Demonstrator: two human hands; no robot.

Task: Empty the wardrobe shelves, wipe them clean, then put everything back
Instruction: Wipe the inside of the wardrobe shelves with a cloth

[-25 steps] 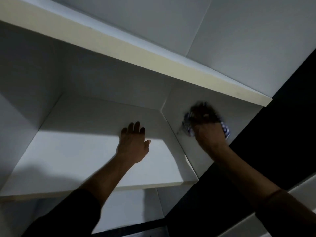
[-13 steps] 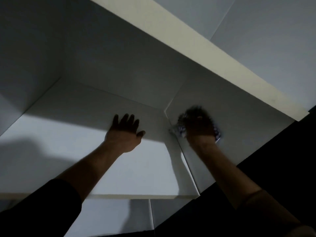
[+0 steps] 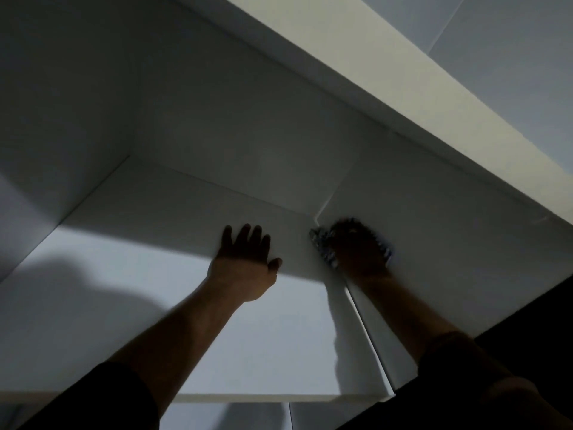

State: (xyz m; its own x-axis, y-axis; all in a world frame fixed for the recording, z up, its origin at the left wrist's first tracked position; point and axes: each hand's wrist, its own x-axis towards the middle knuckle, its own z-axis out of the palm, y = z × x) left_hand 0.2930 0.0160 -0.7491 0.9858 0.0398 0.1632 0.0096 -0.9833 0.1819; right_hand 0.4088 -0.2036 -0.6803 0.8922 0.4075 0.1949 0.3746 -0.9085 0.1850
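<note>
The left hand (image 3: 245, 268) lies flat on the white wardrobe shelf (image 3: 93, 305), palm down, its fingers (image 3: 248, 237) straight and spread a little, the thumb out to the right; it holds nothing and simply rests on the board, half in shadow and half in the lit front part. The right hand (image 3: 359, 252) is pressed against the right side wall (image 3: 449, 243) of the compartment, low down and close to the back corner where wall, shelf and back panel (image 3: 232, 135) meet. Under it is a patterned cloth (image 3: 322, 246) (dark with pale flecks, blurred here), bunched between palm and wall, its edges poking out to the left of the hand and at the lower right. The right fingers are dark and smeared, so whether they curl round the cloth or press it flat cannot be told. The cloth touches the wall and sits just beside the shelf's right edge. Both forearms reach up from dark sleeves (image 3: 102, 398) at the bottom of the view. Above, the thick pale front edge of the upper shelf (image 3: 387, 88) runs diagonally across.
</note>
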